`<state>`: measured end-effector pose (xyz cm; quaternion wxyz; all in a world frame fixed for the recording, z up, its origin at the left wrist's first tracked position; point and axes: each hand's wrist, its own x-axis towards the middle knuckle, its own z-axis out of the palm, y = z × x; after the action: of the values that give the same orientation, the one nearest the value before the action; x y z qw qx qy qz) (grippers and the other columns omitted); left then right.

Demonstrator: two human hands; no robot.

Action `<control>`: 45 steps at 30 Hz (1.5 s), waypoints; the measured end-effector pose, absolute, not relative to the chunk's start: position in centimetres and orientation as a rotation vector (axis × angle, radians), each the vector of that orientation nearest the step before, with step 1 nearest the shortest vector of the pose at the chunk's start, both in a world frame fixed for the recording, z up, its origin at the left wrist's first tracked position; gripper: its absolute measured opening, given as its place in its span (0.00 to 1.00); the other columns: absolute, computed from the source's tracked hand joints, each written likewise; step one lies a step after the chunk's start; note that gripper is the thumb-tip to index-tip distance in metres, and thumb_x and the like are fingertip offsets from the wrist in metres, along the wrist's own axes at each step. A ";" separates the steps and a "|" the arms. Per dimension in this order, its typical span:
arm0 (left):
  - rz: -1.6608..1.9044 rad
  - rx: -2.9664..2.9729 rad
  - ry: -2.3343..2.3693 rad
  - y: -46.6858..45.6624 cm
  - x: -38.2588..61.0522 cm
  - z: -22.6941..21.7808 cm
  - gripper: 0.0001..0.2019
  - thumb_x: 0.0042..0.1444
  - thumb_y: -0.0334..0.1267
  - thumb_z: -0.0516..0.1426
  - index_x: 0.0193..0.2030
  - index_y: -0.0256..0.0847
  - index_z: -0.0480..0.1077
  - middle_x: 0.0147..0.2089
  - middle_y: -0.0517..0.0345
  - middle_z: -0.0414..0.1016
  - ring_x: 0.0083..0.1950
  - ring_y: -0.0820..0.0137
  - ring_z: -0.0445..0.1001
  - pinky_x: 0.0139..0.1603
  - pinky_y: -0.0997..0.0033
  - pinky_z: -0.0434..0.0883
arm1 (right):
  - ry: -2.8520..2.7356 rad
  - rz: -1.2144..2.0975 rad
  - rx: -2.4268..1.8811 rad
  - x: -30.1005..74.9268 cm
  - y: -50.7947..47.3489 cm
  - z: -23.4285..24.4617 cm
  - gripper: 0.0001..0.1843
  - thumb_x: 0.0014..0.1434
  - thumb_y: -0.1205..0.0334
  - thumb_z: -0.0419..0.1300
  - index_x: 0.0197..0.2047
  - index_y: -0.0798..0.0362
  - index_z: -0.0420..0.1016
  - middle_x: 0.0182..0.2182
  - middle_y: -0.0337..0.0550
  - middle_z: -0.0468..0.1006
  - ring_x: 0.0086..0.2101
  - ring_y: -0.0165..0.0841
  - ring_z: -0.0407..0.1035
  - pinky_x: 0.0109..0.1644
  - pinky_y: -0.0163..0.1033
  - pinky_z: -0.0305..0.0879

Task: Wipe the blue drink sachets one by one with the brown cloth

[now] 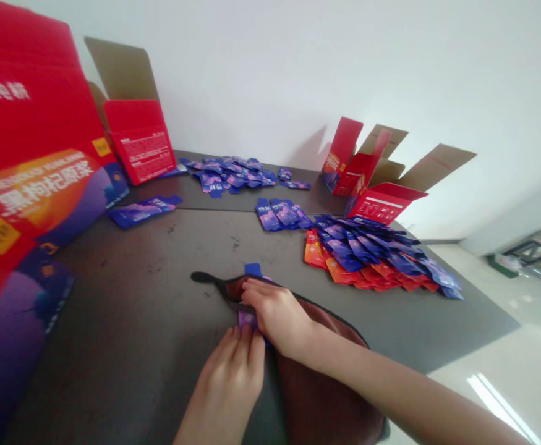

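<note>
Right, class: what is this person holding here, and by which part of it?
A purple sachet, pinched near its lower end by the left hand's fingertips. The right hand lies over its upper part, so that hold cannot be told, above a brown towel.

Purple sachet mostly hidden by right hand, red carton cut off at left edge

Your right hand is arched over from the side, fingers curled down, right forearm stretched long across the view; your left hand sits just below it, fingertips pointing up (nearly knuckle to knuckle, nice and close).
</note>
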<state>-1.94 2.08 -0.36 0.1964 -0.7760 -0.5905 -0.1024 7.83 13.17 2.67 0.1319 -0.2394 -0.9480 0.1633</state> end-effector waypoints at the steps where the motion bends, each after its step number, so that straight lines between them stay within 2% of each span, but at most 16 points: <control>1: -0.287 -2.165 -1.622 2.1 -2.0 -0.4 0.23 0.45 0.17 0.42 0.43 0.32 0.71 0.43 0.45 0.75 0.43 0.65 0.74 0.43 0.69 0.73 | -2.766 0.450 -0.692 7.6 13.4 2.2 0.08 0.55 0.76 0.51 0.33 0.56 0.67 0.36 0.44 0.73 0.40 0.31 0.67 0.44 0.31 0.61; 5: -0.276 -2.157 -1.530 2.1 -2.1 -0.4 0.24 0.44 0.17 0.42 0.44 0.31 0.71 0.44 0.43 0.75 0.43 0.63 0.74 0.42 0.68 0.73 | -2.757 0.409 -0.770 6.4 15.2 1.2 0.10 0.55 0.77 0.49 0.33 0.56 0.68 0.33 0.41 0.73 0.36 0.29 0.68 0.41 0.29 0.61; 9: -0.297 -2.182 -1.526 2.2 -2.1 -0.1 0.25 0.43 0.16 0.42 0.44 0.31 0.71 0.44 0.44 0.75 0.43 0.63 0.74 0.42 0.68 0.73 | -2.739 0.392 -0.829 4.9 17.7 0.8 0.15 0.54 0.78 0.49 0.41 0.55 0.69 0.38 0.42 0.74 0.39 0.29 0.69 0.41 0.29 0.61; 11: -0.315 -2.204 -1.573 2.3 -2.0 0.0 0.25 0.43 0.16 0.41 0.43 0.32 0.72 0.43 0.46 0.75 0.43 0.65 0.74 0.42 0.69 0.73 | -2.705 0.361 -0.873 4.2 19.2 0.7 0.17 0.54 0.77 0.49 0.43 0.54 0.70 0.39 0.43 0.75 0.39 0.31 0.70 0.41 0.31 0.62; 14: -0.416 -2.207 -1.634 2.3 -2.4 0.2 0.24 0.46 0.17 0.40 0.42 0.34 0.72 0.42 0.50 0.76 0.41 0.69 0.75 0.41 0.73 0.73 | -2.584 0.290 -0.955 4.5 21.0 1.5 0.17 0.53 0.76 0.50 0.43 0.53 0.71 0.35 0.43 0.77 0.35 0.34 0.72 0.38 0.34 0.65; 16: -0.516 -2.163 -1.609 2.1 -3.2 0.6 0.24 0.49 0.18 0.39 0.41 0.34 0.72 0.39 0.52 0.77 0.37 0.72 0.75 0.38 0.75 0.73 | -2.447 0.231 -0.987 6.2 20.9 2.8 0.17 0.55 0.76 0.49 0.43 0.53 0.72 0.36 0.44 0.77 0.36 0.34 0.72 0.40 0.34 0.66; 19: -0.581 -1.999 -1.570 2.0 -4.7 2.3 0.20 0.55 0.21 0.39 0.40 0.33 0.70 0.35 0.54 0.77 0.31 0.73 0.75 0.32 0.76 0.71 | -2.186 0.125 -0.998 11.0 18.3 4.4 0.17 0.61 0.73 0.43 0.45 0.54 0.70 0.44 0.46 0.74 0.44 0.31 0.69 0.48 0.34 0.64; 20: -0.575 -1.923 -1.578 2.3 -5.2 3.2 0.17 0.56 0.23 0.40 0.40 0.33 0.69 0.34 0.55 0.77 0.29 0.73 0.74 0.31 0.75 0.70 | -2.072 0.077 -1.001 12.9 17.0 4.6 0.16 0.62 0.72 0.44 0.45 0.54 0.70 0.44 0.46 0.74 0.45 0.31 0.69 0.49 0.34 0.64; 21: -0.568 -1.846 -1.586 2.8 -5.5 4.2 0.14 0.57 0.25 0.43 0.41 0.33 0.69 0.34 0.54 0.77 0.28 0.72 0.74 0.30 0.74 0.68 | -1.938 0.011 -0.938 14.8 15.7 4.6 0.14 0.61 0.71 0.47 0.44 0.53 0.71 0.42 0.44 0.75 0.43 0.32 0.70 0.49 0.34 0.65; 23: -0.565 -1.701 -1.590 4.7 -5.9 6.4 0.09 0.58 0.31 0.48 0.41 0.34 0.68 0.32 0.54 0.77 0.27 0.71 0.72 0.29 0.73 0.66 | -1.859 -0.034 -0.853 18.0 13.2 4.0 0.15 0.58 0.74 0.51 0.44 0.51 0.71 0.41 0.42 0.76 0.41 0.31 0.71 0.47 0.33 0.68; 26: -0.485 -1.616 -1.705 9.7 -5.6 9.3 0.13 0.60 0.38 0.45 0.42 0.37 0.68 0.30 0.54 0.76 0.27 0.68 0.72 0.26 0.72 0.63 | -1.854 -0.041 -0.741 20.8 10.7 2.3 0.19 0.55 0.79 0.51 0.46 0.53 0.70 0.42 0.44 0.76 0.42 0.33 0.71 0.47 0.35 0.70; 30: -0.254 -1.702 -1.872 17.9 -3.8 11.1 0.19 0.62 0.40 0.37 0.45 0.37 0.66 0.35 0.48 0.75 0.33 0.62 0.74 0.28 0.68 0.63 | -1.887 -0.004 -0.688 21.8 9.7 0.7 0.23 0.54 0.81 0.48 0.51 0.58 0.66 0.46 0.50 0.73 0.47 0.37 0.67 0.48 0.40 0.71; 33: -0.132 -1.787 -1.892 23.2 -1.9 10.7 0.19 0.62 0.39 0.37 0.46 0.35 0.65 0.34 0.47 0.74 0.34 0.60 0.74 0.30 0.65 0.66 | -1.937 -0.031 -0.692 22.2 9.8 0.6 0.22 0.54 0.80 0.47 0.52 0.63 0.65 0.48 0.54 0.71 0.50 0.39 0.64 0.50 0.40 0.70; 37: 0.028 -1.891 -1.930 27.6 0.6 8.4 0.15 0.60 0.42 0.45 0.46 0.35 0.65 0.37 0.52 0.72 0.36 0.68 0.72 0.36 0.63 0.69 | -2.042 -0.116 -0.708 22.9 9.8 1.4 0.16 0.60 0.73 0.46 0.49 0.66 0.67 0.48 0.53 0.71 0.52 0.38 0.62 0.52 0.37 0.67; 40: 0.134 -1.975 -1.956 28.9 1.9 6.5 0.16 0.56 0.44 0.51 0.46 0.36 0.65 0.41 0.54 0.70 0.39 0.70 0.70 0.39 0.62 0.70 | -2.014 -0.215 -0.750 23.0 9.8 1.9 0.16 0.63 0.69 0.45 0.46 0.63 0.71 0.45 0.49 0.74 0.50 0.36 0.64 0.53 0.33 0.64; 45: 0.222 -2.074 -1.954 28.6 2.1 5.0 0.18 0.57 0.47 0.49 0.47 0.36 0.64 0.41 0.53 0.70 0.40 0.69 0.70 0.41 0.60 0.69 | -1.855 -0.297 -0.799 22.0 10.0 1.4 0.16 0.64 0.70 0.45 0.40 0.58 0.74 0.41 0.40 0.77 0.46 0.31 0.68 0.54 0.30 0.63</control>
<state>2.08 28.61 5.01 0.1413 -0.7184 -0.6768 0.0770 22.03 9.99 1.39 0.5225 -0.3338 -0.7747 -0.1239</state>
